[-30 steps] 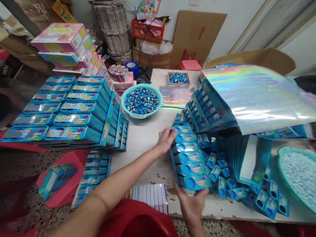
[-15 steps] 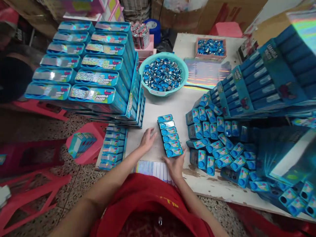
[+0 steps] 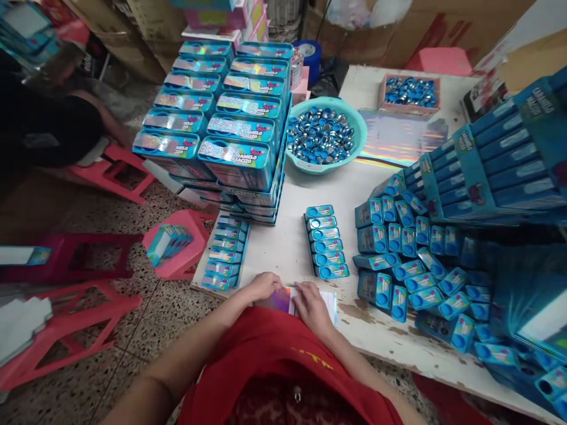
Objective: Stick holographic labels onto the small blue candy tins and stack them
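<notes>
At the front edge of the table lies a shiny holographic sticker sheet (image 3: pixel 283 300) with white strips. My left hand (image 3: pixel 264 286) is closed on its left part, fingertips bent over the far edge. My right hand (image 3: pixel 311 304) has its fingers curled together on the middle of the same sheet; whether a single strip is pinched there cannot be made out. Just beyond my right hand stands a row of several small blue tins (image 3: pixel 326 243), upright and side by side, untouched by either hand.
Stacked blue boxes (image 3: pixel 234 168) rise at the left, with a row of tins (image 3: pixel 225 254) before them. Behind is a turquoise basin (image 3: pixel 312 168) of small blue and silver caps. Loose tins (image 3: pixel 410 271) crowd the right side. A pink stool (image 3: pixel 186 260) stands left of the table.
Both hands have left the row of tins and come back to the sticker sheet at the table edge. The row stays standing. The view has swung to the left.
</notes>
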`<move>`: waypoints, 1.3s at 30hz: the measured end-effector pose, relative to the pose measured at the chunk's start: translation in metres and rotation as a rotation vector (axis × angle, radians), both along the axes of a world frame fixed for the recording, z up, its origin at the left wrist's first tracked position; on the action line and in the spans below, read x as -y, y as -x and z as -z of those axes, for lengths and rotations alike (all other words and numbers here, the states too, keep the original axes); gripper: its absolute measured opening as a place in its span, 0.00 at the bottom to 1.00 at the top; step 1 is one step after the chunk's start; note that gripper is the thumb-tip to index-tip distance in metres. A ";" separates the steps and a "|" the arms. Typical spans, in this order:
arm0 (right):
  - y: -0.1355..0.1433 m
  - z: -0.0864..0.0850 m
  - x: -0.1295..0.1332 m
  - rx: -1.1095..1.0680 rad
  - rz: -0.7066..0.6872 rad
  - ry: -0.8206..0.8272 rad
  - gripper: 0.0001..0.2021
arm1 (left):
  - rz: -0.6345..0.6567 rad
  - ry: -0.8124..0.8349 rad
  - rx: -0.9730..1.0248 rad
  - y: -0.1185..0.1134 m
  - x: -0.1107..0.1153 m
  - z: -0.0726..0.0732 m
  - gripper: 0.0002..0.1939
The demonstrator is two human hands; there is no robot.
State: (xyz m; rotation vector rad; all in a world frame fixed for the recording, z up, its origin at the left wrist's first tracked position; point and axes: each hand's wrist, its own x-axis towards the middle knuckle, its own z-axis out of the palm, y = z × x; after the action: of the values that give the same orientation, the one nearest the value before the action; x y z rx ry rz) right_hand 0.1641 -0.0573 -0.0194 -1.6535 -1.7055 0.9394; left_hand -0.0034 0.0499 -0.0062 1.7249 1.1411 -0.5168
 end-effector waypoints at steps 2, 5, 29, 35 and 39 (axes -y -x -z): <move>0.004 0.005 -0.002 0.093 -0.017 -0.029 0.16 | -0.008 -0.015 -0.007 0.001 0.002 0.000 0.14; 0.007 0.009 -0.002 0.235 -0.086 -0.070 0.17 | -0.016 -0.038 -0.010 0.001 0.005 -0.001 0.14; 0.011 0.010 0.000 0.500 -0.420 -0.216 0.14 | -0.071 -0.067 -0.086 -0.004 0.008 0.003 0.15; 0.013 0.007 -0.005 0.468 -0.302 -0.249 0.05 | -0.048 -0.077 -0.088 -0.003 0.007 0.004 0.15; 0.014 0.003 -0.007 0.467 -0.303 -0.265 0.06 | -0.064 -0.098 -0.104 -0.005 0.009 0.004 0.14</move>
State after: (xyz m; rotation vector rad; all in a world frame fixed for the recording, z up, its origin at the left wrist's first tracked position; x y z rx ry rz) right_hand 0.1500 -0.0502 -0.0225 -1.5399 -2.3283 0.4373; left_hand 0.0017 0.0406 -0.0102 1.7559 1.3108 -0.5236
